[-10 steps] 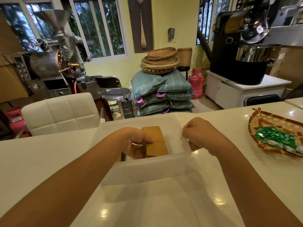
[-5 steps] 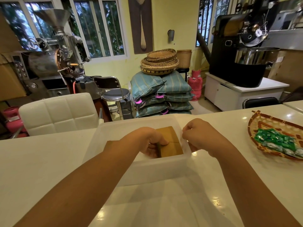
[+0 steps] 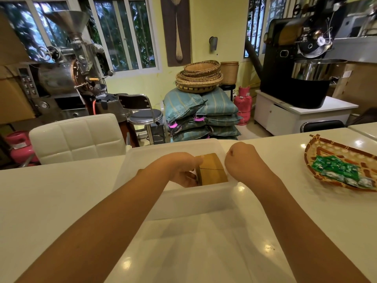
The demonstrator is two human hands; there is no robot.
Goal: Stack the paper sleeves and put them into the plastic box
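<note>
A translucent plastic box (image 3: 189,199) stands on the white table in front of me. A stack of brown paper sleeves (image 3: 212,170) stands on edge inside it, against the right wall. My left hand (image 3: 183,170) reaches into the box and grips the stack's left side, thumb on top. My right hand (image 3: 242,162) is closed in a loose fist at the box's right rim, beside the stack; whether it pinches the rim or the sleeves is hidden.
A woven tray (image 3: 326,152) with green packets (image 3: 336,168) lies on the table (image 3: 51,201) to the right. A white padded chair (image 3: 77,135) stands behind the table at left. Beyond are a stool, stacked sacks, baskets and roasting machines.
My left hand has slid the sleeve stack rightward inside the box until it rests by the right wall. My right hand stayed at the rim.
</note>
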